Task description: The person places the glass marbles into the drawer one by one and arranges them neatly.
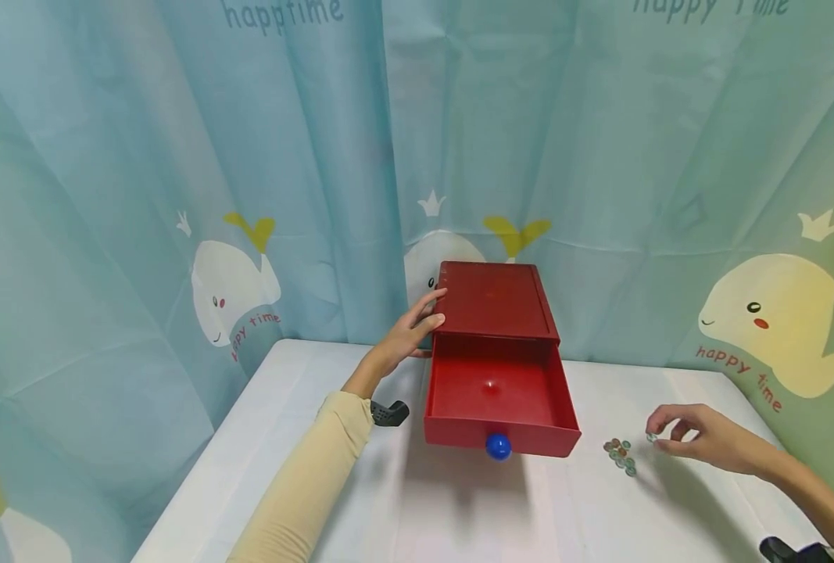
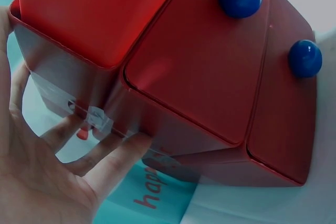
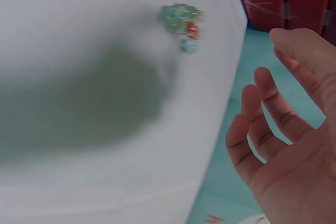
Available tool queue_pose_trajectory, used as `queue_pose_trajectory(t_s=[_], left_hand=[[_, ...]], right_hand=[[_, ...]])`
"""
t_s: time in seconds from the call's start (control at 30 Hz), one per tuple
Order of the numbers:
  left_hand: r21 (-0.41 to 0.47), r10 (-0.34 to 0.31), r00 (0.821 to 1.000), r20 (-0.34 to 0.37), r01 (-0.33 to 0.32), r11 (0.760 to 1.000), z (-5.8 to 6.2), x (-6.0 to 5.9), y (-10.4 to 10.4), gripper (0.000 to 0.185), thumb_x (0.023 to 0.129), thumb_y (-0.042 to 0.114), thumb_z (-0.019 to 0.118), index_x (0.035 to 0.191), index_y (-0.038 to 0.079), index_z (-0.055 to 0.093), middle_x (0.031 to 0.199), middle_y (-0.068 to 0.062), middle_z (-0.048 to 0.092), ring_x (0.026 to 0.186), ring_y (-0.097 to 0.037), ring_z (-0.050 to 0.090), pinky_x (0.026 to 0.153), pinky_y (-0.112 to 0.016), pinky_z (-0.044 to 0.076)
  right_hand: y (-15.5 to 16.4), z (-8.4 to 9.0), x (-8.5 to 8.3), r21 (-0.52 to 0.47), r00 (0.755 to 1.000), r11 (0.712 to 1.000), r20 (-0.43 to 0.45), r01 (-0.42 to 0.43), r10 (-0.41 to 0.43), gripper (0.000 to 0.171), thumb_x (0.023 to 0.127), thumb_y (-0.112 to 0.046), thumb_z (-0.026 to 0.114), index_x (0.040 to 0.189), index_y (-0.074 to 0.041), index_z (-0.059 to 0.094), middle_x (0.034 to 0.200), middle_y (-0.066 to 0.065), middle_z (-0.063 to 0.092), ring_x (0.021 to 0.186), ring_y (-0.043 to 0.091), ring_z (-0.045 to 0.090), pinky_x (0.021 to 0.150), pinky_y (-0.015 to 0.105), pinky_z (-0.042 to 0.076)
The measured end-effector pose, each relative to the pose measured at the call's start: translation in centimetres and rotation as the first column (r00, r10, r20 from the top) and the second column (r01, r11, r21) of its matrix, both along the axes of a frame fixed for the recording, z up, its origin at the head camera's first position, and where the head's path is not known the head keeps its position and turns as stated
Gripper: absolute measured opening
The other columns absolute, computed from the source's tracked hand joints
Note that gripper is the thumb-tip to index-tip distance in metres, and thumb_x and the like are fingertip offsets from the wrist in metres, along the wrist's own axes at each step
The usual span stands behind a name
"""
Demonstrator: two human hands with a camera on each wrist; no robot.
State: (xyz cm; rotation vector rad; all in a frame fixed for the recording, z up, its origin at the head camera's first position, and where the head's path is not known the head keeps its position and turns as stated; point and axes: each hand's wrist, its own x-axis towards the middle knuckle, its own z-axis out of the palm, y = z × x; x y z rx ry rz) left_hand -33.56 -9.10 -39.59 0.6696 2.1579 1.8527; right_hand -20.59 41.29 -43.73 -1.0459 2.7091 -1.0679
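A dark red drawer cabinet (image 1: 494, 301) stands on the white table, its top drawer (image 1: 490, 395) pulled out with nothing visible inside. On the cabinet's upper left side rests my left hand (image 1: 404, 338), fingers spread; the left wrist view shows the fingers (image 2: 113, 161) extended along its side wall. My right hand (image 1: 705, 439) is raised to the right of a small pile of glass gems (image 1: 619, 457), green and orange. Between its thumb and forefinger it pinches one clear greenish glass gem (image 1: 651, 438). From the right wrist view that gem is hidden.
Blue knobs sit on the drawer fronts; the left wrist view has two lower drawers closed, with a lower knob (image 2: 305, 59). White table (image 1: 473, 516) surface surrounds the cabinet. Behind and beside it hangs a pale blue curtain (image 1: 318, 156) with whale prints.
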Motion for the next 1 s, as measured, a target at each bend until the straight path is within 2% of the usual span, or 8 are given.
queue_pose_trajectory(t_s=[0.13,0.4,0.67,0.77,1.0], left_hand=[[0.001,-0.002,1.0,0.001,0.002,1.0,-0.1,-0.1,0.0,0.06,0.1,0.045,0.054,0.157,0.046,0.034,0.162,-0.007,0.032,0.141,-0.031,0.043,0.095,-0.059,0.054],[0.01,-0.002,1.0,0.0,0.002,1.0,-0.1,-0.1,0.0,0.061,0.1,0.045,0.054,0.158,0.044,0.034,0.163,-0.008,0.03,0.142,-0.032,0.041,0.096,-0.059,0.053],[-0.002,-0.003,1.0,0.001,0.003,1.0,-0.1,0.1,0.0,0.06,0.101,0.044,0.054,0.157,0.045,0.034,0.162,-0.007,0.032,0.141,-0.032,0.042,0.095,-0.059,0.054],[-0.009,0.001,1.0,0.001,-0.001,1.0,-0.1,0.2,0.1,0.06,0.1,0.045,0.054,0.157,0.045,0.033,0.162,-0.007,0.032,0.141,-0.032,0.042,0.095,-0.058,0.054],[-0.007,0.012,1.0,0.0,-0.012,1.0,0.0,0.2,0.1,0.061,0.1,0.045,0.054,0.158,0.045,0.034,0.161,-0.007,0.033,0.141,-0.032,0.042,0.095,-0.059,0.054]], right_hand=[[-0.3,2.0,-0.4,0.021,1.0,1.0,-0.012,0.01,-0.01,0.032,0.089,0.005,0.074,0.103,-0.023,0.067,0.097,-0.007,0.067,0.076,0.007,0.061,0.057,0.025,0.052],[-1.8,5.4,-0.7,0.036,0.99,0.997,-0.125,0.075,-0.07,0.03,0.086,0.002,0.078,0.103,-0.022,0.069,0.094,-0.008,0.07,0.077,0.006,0.063,0.06,0.024,0.052],[-3.2,8.6,-0.9,0.068,0.989,0.993,-0.122,0.094,-0.085,0.028,0.089,-0.004,0.078,0.105,-0.025,0.069,0.093,-0.009,0.069,0.078,0.007,0.063,0.059,0.024,0.051],[-3.6,9.7,-1.0,0.06,0.99,0.993,-0.106,0.104,-0.097,0.026,0.09,-0.005,0.078,0.105,-0.024,0.069,0.093,-0.006,0.069,0.077,0.008,0.063,0.059,0.025,0.051],[-4.6,12.1,-1.6,-0.007,0.97,0.985,-0.177,0.17,-0.169,0.026,0.088,-0.002,0.079,0.105,-0.02,0.071,0.096,-0.005,0.069,0.079,0.009,0.063,0.058,0.025,0.048]])
